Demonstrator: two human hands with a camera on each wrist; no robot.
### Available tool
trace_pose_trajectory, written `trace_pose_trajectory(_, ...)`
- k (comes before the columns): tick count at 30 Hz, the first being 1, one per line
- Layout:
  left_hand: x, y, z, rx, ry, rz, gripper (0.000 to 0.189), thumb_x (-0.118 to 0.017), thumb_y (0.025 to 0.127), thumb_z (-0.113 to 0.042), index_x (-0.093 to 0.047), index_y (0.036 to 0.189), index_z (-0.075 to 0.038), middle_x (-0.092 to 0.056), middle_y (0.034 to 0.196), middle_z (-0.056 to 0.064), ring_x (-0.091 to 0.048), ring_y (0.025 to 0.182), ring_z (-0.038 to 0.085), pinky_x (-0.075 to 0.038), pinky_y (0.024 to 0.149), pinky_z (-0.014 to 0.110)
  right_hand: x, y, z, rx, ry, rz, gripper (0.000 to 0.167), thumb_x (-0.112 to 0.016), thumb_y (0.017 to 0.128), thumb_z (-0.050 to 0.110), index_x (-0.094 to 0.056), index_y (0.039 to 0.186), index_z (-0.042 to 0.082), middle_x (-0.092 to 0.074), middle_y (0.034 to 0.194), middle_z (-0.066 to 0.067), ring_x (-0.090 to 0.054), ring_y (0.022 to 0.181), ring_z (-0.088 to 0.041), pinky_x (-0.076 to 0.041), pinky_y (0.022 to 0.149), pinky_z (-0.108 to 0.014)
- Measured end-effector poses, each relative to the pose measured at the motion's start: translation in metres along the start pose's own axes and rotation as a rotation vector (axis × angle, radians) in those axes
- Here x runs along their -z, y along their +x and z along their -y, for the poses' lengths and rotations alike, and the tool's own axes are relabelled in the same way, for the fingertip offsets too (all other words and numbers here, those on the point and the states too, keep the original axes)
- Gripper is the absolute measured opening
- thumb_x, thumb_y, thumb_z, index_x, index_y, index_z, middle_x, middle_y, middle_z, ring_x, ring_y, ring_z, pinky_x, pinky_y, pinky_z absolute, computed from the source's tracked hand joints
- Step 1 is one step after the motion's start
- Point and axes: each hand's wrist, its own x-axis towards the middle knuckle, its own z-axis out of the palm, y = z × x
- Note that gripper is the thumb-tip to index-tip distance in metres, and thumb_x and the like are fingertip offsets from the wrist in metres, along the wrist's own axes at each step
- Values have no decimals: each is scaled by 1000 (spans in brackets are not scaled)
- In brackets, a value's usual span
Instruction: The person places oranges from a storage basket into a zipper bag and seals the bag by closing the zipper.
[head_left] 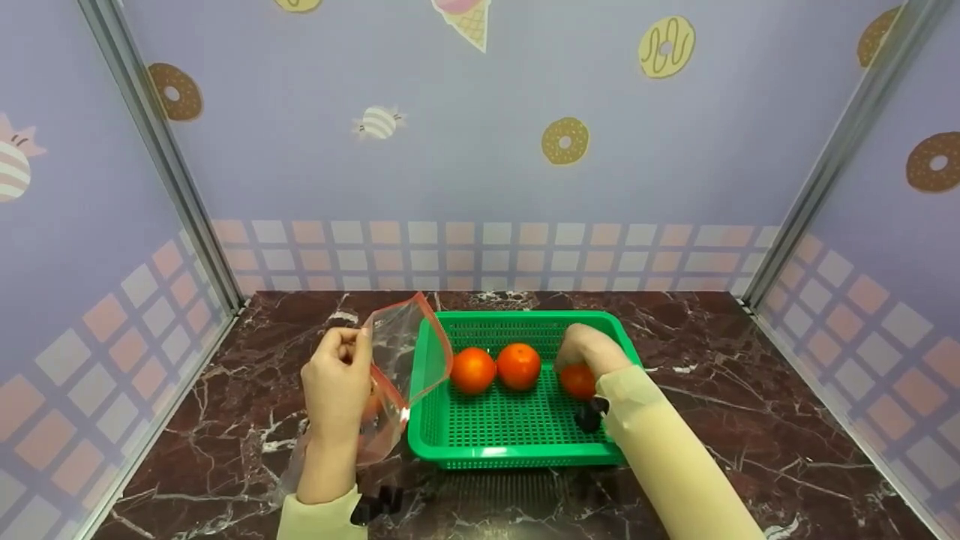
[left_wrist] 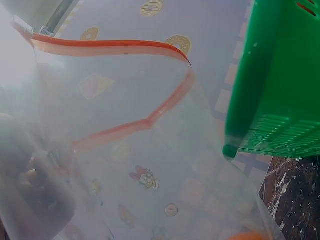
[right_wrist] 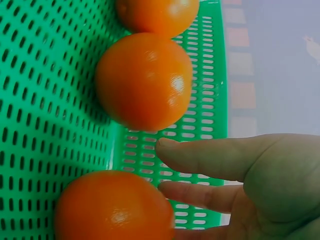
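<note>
My left hand (head_left: 337,382) pinches the rim of a clear zip bag (head_left: 401,345) with a red-orange seal strip. The bag's mouth gapes beside the basket, and an orange fruit (left_wrist: 248,236) shows low inside it. My right hand (head_left: 589,352) reaches into a green plastic basket (head_left: 517,453) at its right side. There, an orange (right_wrist: 115,207) lies beside my fingers; in the right wrist view the thumb is straight and apart from it, and part of the fingers is hidden behind it. Two more oranges, one left (head_left: 473,370) and one mid-basket (head_left: 519,366), sit side by side.
The basket stands on a dark red marbled table (head_left: 712,420). Patterned lilac panels (head_left: 480,187) enclose the back and both sides, joined by metal corner posts (head_left: 795,202). A black wrist mount (head_left: 591,415) hangs by the right sleeve, over the basket.
</note>
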Motion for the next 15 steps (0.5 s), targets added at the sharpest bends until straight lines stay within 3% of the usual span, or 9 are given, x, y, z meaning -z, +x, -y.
trace_pose_trajectory(6,0,0,0,-12,-2,-6,17,-65,101,-14,-69,89,-3,-54,56,0,-36,37,-3,-31,43,19,-3,2,-2,-13,-36,31,38,-83,84,24,-74,113,0,-71,122,-15,-68,107,-31,-56,97,-51)
trace_pose_trajectory(15,0,0,1,-27,1,-12,18,-65,101,-14,-69,89,-3,-55,56,1,-35,38,-5,-31,44,18,-8,2,0,19,-186,63,33,-89,78,20,-74,103,3,-73,113,-11,-67,103,-28,-56,98,-48)
